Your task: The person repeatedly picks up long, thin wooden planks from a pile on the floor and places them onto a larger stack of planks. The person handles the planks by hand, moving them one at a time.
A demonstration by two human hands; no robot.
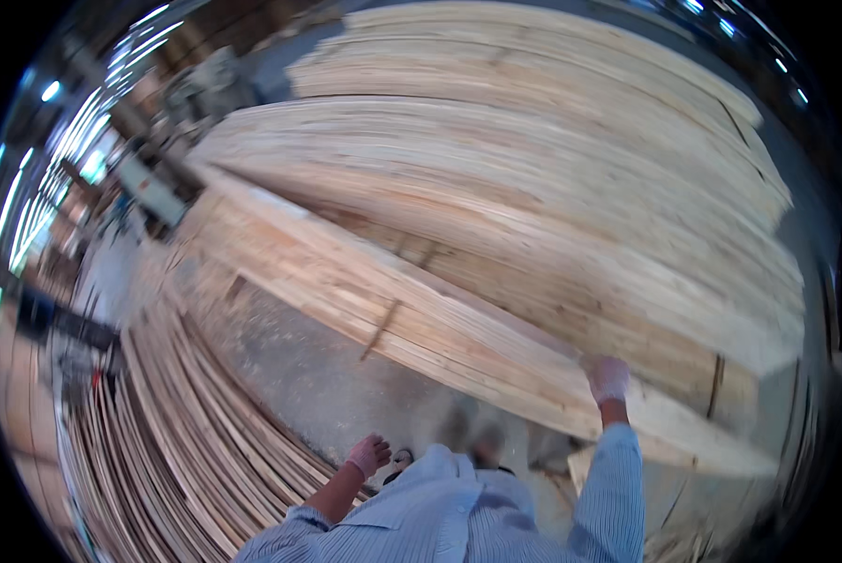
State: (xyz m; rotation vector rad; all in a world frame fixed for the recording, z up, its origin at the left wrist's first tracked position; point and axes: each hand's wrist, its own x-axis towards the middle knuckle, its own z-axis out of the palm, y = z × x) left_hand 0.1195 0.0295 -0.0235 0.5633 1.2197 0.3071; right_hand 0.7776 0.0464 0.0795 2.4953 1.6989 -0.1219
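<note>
A long pale wooden plank (393, 267) lies slantwise on top of a low stack of boards (346, 305), running from far left to near right. My right hand (609, 377), in a pale glove, is closed at the plank's near right end; blur and the back of the hand hide the fingertips. Away from the boards, my left hand (371, 452) hangs low in front of my body, above the floor. It wears a similar glove, its fingers are curled in, and nothing shows in it.
Tall layered stacks of pale boards (496, 159) rise beyond the low stack. At left lies a large bundle of thin wooden strips (186, 422). Sawdust and chips dot the grey floor (294, 366) between. A light-coloured machine or cabinet (149, 188) stands far left.
</note>
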